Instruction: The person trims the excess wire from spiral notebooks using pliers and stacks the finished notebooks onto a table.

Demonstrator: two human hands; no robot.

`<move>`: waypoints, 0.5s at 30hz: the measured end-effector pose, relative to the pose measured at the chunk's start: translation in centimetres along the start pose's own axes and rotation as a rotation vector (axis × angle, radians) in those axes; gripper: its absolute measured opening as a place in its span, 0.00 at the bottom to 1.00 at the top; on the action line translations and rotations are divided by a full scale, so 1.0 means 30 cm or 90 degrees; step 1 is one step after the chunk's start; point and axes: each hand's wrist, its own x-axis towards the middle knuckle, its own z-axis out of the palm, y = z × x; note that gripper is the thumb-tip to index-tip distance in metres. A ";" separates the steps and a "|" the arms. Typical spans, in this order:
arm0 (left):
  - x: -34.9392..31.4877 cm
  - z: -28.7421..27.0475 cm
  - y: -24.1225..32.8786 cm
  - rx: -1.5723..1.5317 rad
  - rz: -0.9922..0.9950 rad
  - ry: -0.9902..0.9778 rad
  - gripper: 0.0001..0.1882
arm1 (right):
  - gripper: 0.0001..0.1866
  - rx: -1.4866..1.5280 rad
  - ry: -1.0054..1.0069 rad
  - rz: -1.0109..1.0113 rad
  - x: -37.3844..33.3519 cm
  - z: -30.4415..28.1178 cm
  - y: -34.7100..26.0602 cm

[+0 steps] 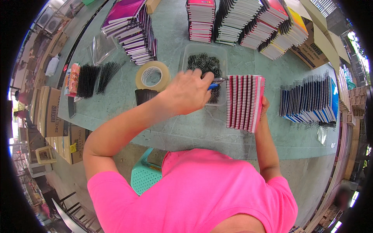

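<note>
My left hand [185, 93] is closed round pliers with blue handles [211, 86]. Their metal jaws reach the upper left corner of a stack of red spiral notebooks [244, 103], at the end of a wire binding. On the far side of that stack, my right hand [265, 106] grips its right edge; most of its fingers are hidden behind the covers. Just beyond the pliers stands a clear plastic tub [224, 58] holding many short dark coil pieces [202, 62]. Left of my left hand lies a roll of clear tape [140, 77], beside a dark object partly covered by my forearm.
Blue spiral notebooks [309, 101] stand at the right. Purple notebooks [134, 35] and red, black-bound and yellow stacks [241, 23] line the far side. Loose black coils [88, 79] lie at the left. An open carton [312, 48] sits far right; a green stool [144, 176] is below the table edge.
</note>
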 end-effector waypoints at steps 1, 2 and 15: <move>-0.005 0.012 -0.003 -0.008 -0.004 0.010 0.16 | 0.31 -0.004 0.035 0.009 0.000 0.014 0.000; -0.009 0.027 -0.010 -0.016 -0.008 0.021 0.17 | 0.31 -0.009 0.042 0.005 -0.003 0.010 0.004; 0.043 -0.040 -0.010 -1.157 -0.361 -0.484 0.21 | 0.33 -0.003 -0.031 0.003 -0.003 -0.015 0.014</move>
